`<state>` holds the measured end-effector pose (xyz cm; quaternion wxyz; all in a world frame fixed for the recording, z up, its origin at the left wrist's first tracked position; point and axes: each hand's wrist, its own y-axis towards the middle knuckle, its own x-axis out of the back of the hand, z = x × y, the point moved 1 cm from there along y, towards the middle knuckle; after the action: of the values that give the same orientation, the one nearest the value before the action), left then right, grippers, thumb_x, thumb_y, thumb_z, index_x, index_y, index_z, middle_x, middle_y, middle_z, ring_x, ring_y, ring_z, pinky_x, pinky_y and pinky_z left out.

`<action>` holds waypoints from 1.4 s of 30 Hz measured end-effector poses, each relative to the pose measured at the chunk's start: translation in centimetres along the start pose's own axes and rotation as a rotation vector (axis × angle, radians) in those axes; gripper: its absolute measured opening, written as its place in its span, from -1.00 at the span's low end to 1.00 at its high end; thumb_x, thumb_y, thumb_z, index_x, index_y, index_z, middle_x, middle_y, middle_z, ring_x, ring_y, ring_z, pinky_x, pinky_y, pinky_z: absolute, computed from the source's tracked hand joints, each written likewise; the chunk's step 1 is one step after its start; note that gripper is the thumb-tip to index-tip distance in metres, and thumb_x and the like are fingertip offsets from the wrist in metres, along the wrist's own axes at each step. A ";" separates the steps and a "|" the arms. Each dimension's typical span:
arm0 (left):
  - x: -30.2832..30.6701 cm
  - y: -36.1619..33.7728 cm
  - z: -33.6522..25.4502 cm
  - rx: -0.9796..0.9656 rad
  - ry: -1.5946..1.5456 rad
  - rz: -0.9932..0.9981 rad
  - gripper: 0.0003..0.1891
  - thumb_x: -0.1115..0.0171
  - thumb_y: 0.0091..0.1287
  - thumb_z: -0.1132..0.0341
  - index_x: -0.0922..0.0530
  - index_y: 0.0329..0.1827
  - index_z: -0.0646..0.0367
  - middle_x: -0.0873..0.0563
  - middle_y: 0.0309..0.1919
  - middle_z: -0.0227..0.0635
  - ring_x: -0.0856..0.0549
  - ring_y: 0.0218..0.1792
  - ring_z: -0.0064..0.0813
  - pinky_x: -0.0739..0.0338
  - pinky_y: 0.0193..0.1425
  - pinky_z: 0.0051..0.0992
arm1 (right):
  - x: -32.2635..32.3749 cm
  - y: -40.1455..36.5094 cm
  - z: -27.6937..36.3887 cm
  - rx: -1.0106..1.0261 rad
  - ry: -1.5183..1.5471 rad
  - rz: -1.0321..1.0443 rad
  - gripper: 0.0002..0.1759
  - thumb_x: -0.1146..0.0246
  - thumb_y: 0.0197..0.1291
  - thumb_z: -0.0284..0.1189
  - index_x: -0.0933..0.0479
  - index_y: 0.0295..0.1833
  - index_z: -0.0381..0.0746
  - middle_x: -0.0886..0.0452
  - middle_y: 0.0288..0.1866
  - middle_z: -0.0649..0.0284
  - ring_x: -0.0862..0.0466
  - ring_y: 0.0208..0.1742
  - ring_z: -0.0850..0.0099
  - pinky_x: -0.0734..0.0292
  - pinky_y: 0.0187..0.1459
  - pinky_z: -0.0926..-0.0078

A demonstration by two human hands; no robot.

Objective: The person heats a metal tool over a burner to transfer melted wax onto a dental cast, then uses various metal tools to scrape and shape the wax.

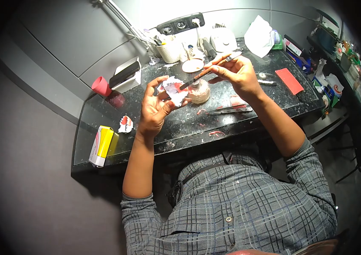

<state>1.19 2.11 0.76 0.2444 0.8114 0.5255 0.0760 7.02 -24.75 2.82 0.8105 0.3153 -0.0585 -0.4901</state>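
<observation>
My left hand [152,111] holds up a white plaster dental cast [172,90] with red wax on it, fingers wrapped around its edges. Between the fingers of my right hand [240,75] is a wax knife [203,73] with a brown handle. Its dark tip points down-left and meets the red wax, or lies just in front of it. Behind and below the tool stands a glass burner jar [200,93] with a metal neck. A second dental cast [125,124] with red wax lies on the bench to the left of my left wrist.
On the black bench [163,142] are a yellow-and-white box [102,146], a red cup [101,86], a white tray [128,76], a red wax sheet [289,81], metal tools [231,109] and wax scraps [216,133]. A tool holder [169,52] and a white bag [259,37] stand at the back.
</observation>
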 end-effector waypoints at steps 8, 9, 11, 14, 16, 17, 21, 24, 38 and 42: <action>0.0 0.0 -0.2 0.014 -0.056 0.031 -0.32 -0.29 0.49 0.48 -0.12 0.56 0.22 -0.60 0.27 0.02 -0.68 0.27 -0.09 -0.64 0.38 0.04 | 0.2 -0.1 -0.2 -0.027 -0.040 0.003 -0.86 -0.32 0.43 -0.57 -0.58 0.03 -0.35 -0.77 -0.01 0.02 -0.80 0.06 0.27 -0.83 0.01 0.23; 0.0 -0.1 -0.2 0.009 -0.066 0.042 -0.32 -0.29 0.49 0.48 -0.12 0.56 0.22 -0.60 0.27 0.02 -0.67 0.28 -0.09 -0.64 0.38 0.05 | 0.2 0.0 -0.2 -0.017 -0.030 -0.009 -0.86 -0.32 0.43 -0.57 -0.58 0.03 -0.35 -0.77 -0.01 0.03 -0.80 0.06 0.27 -0.83 0.02 0.23; 0.0 -0.1 -0.2 0.013 -0.065 0.040 -0.32 -0.29 0.49 0.47 -0.12 0.57 0.22 -0.60 0.27 0.03 -0.67 0.27 -0.08 -0.64 0.38 0.04 | 0.1 -0.1 -0.1 -0.007 -0.021 -0.022 -0.86 -0.32 0.43 -0.56 -0.58 0.03 -0.35 -0.77 -0.02 0.03 -0.80 0.06 0.26 -0.83 0.02 0.23; 0.1 -0.1 -0.1 0.018 -0.044 0.028 -0.28 -0.32 0.48 0.44 -0.08 0.58 0.20 -0.59 0.29 0.11 -0.70 0.23 0.03 -0.63 0.38 0.05 | 0.0 -0.1 0.0 -0.008 -0.018 -0.027 -0.86 -0.33 0.43 -0.56 -0.58 0.02 -0.36 -0.77 -0.04 0.05 -0.80 0.04 0.27 -0.82 0.02 0.23; 0.1 -0.1 -0.1 0.018 -0.025 0.019 -0.24 -0.34 0.46 0.40 -0.05 0.59 0.18 -0.58 0.31 0.18 -0.72 0.20 0.14 -0.62 0.38 0.06 | 0.2 -0.1 0.0 -0.044 -0.027 -0.031 -0.79 -0.35 0.39 -0.59 -0.57 0.05 -0.47 -0.77 -0.02 -0.03 -0.82 0.02 0.25 -0.85 0.01 0.26; 0.0 0.0 -0.1 0.013 -0.030 0.022 -0.24 -0.34 0.46 0.40 -0.05 0.59 0.18 -0.58 0.31 0.17 -0.72 0.20 0.13 -0.62 0.38 0.07 | 0.2 -0.1 0.1 -0.044 -0.027 -0.030 -0.79 -0.35 0.39 -0.59 -0.57 0.05 -0.47 -0.77 -0.02 -0.03 -0.82 0.02 0.25 -0.85 0.01 0.26; 0.1 0.0 -0.1 0.008 -0.037 0.023 -0.25 -0.33 0.46 0.40 -0.05 0.58 0.19 -0.58 0.30 0.16 -0.71 0.21 0.09 -0.61 0.38 0.12 | -0.1 -0.2 0.1 -0.094 -0.021 -0.031 -0.78 -0.36 0.39 -0.58 -0.57 0.05 -0.48 -0.77 -0.02 -0.04 -0.82 0.00 0.25 -0.84 0.03 0.27; 0.3 -0.1 -0.2 0.033 -0.071 0.048 -0.25 -0.33 0.46 0.40 -0.05 0.58 0.19 -0.57 0.31 0.16 -0.70 0.24 0.07 -0.61 0.38 0.14 | -0.4 -0.1 0.0 -0.041 0.030 -0.044 -0.78 -0.36 0.39 -0.58 -0.58 0.05 -0.48 -0.77 -0.02 -0.03 -0.82 -0.01 0.26 -0.84 0.04 0.27; -0.1 -0.1 -0.4 0.036 -0.046 0.023 -0.24 -0.35 0.46 0.35 -0.06 0.59 0.21 -0.58 0.30 0.17 -0.72 0.20 0.10 -0.61 0.39 0.11 | -0.7 -0.3 0.2 -0.022 0.032 -0.002 -0.80 -0.35 0.40 -0.59 -0.59 0.04 -0.48 -0.78 -0.03 -0.03 -0.82 0.00 0.26 -0.84 0.04 0.28; 0.0 -0.1 -0.3 0.047 -0.034 0.030 -0.24 -0.34 0.47 0.36 -0.06 0.59 0.21 -0.59 0.30 0.15 -0.72 0.21 0.08 -0.62 0.38 0.13 | -0.7 -0.3 0.1 -0.012 0.032 -0.012 -0.79 -0.36 0.39 -0.59 -0.59 0.04 -0.49 -0.78 -0.04 -0.03 -0.82 -0.01 0.26 -0.84 0.03 0.28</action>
<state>1.00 2.22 1.03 0.2329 0.8258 0.5108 0.0534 6.41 -24.36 2.91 0.8104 0.3185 -0.0405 -0.4901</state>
